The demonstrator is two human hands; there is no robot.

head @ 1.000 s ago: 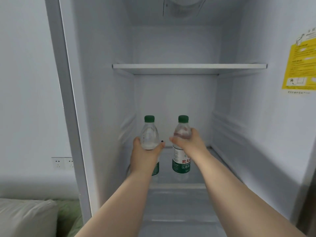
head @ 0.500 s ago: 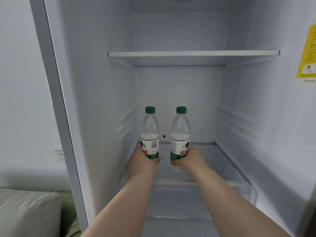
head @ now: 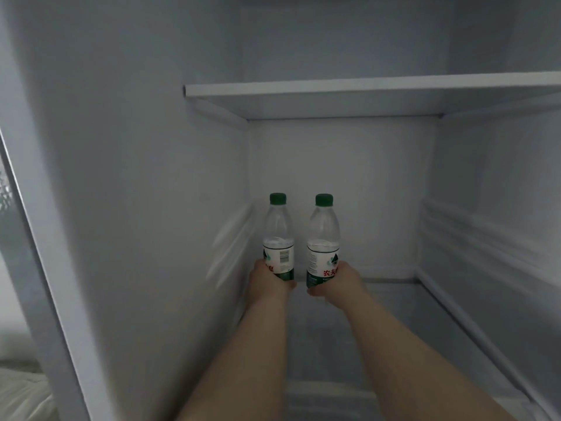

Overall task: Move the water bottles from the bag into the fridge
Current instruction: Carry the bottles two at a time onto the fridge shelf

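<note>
Left hand [head: 267, 282] and right hand [head: 340, 282] each wrapped around a bottle's base, far left in fridge [head: 364, 89]. Left bottle [head: 278, 235], right bottle [head: 323, 238]: rigid-looking, probably light, smooth; best gripped low at label.

Far to the left of the left hand [head: 268, 282], at the very edge of view, only a narrow strip of room. Pale wall [head: 6, 299] there, plain and greyish, dimly lit. Higher on that strip, above the level of the hand, a blurred speckled patch [head: 4, 192], too smeared to tell apart. Well below and to the left of the hand, in the bottom corner, a pale soft furnishing [head: 21, 390], off-white and creased; cushion or bedding, cannot tell which. Low, cool, even light all over, brightest on the wall strip.
</note>
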